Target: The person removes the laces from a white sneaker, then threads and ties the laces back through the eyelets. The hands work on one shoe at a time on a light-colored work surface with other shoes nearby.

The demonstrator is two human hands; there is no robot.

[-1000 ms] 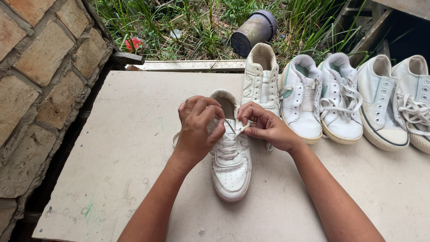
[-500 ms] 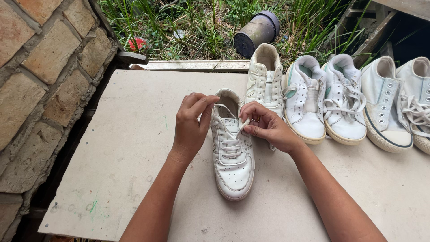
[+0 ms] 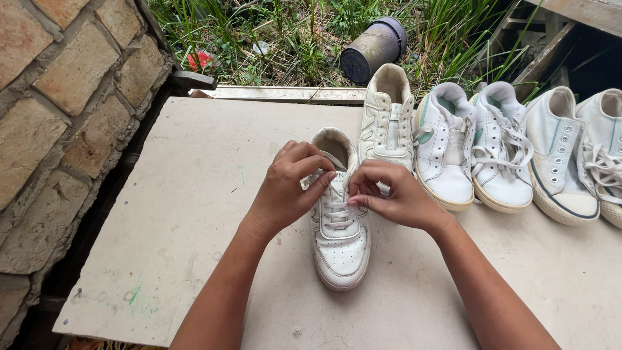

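The shoe (image 3: 340, 233) stands on the bench (image 3: 188, 214), toe toward the person. Since a moment ago the hands have been drawn closer over the tongue: the lace (image 3: 312, 179) is now pinched in the left hand (image 3: 285, 191), another strand in the right hand (image 3: 389, 194). Lacing seems underway at the top eyelets.

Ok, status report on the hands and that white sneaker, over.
Left hand and right hand both pinching laces at the tongue. White sneaker flat on the board, toe toward the wearer. Five other shoes lined behind, clear of it.
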